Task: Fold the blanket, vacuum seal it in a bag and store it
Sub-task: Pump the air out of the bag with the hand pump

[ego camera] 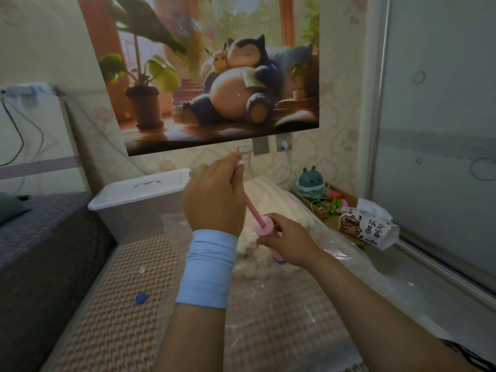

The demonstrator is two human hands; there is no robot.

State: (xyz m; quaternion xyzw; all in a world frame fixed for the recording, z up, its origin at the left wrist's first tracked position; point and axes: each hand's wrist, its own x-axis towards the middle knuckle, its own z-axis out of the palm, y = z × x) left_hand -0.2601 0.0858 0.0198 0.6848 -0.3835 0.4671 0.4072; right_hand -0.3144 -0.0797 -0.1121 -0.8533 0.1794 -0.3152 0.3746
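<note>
Nearest us is the blue wristband (208, 267) on the left forearm. Above it the left hand (213, 197) is curled round the pink handle (239, 163), with the rod (251, 208) drawn well out of the pump. Lower and to the right, the right hand (285, 244) grips the pink pump barrel (264, 226) and plants it down on the clear bag (346, 253). The rod leans up and to the left, so this looks like the pumping step, at the top of a stroke.

To do it well, the right hand should keep the barrel pressed square on the valve, though the seat itself is hidden under the fingers. The left should push straight down the rod's own line in full, even strokes, because a sideways shove could break the seal. The bag looks loose and puffy, so I'd say plenty of air remains.

The cream blanket (268, 194) lies inside the bag, on the far right side of the patterned mat (128, 277). It sits directly under the right hand and runs beyond it; the left hand hangs above it, apart. The lidded storage box (139, 200) waits at the mat's far left corner, just beside the bag. A small blue cap (141, 298), likely the valve's, lies toward the left edge, well apart from both hands
</note>
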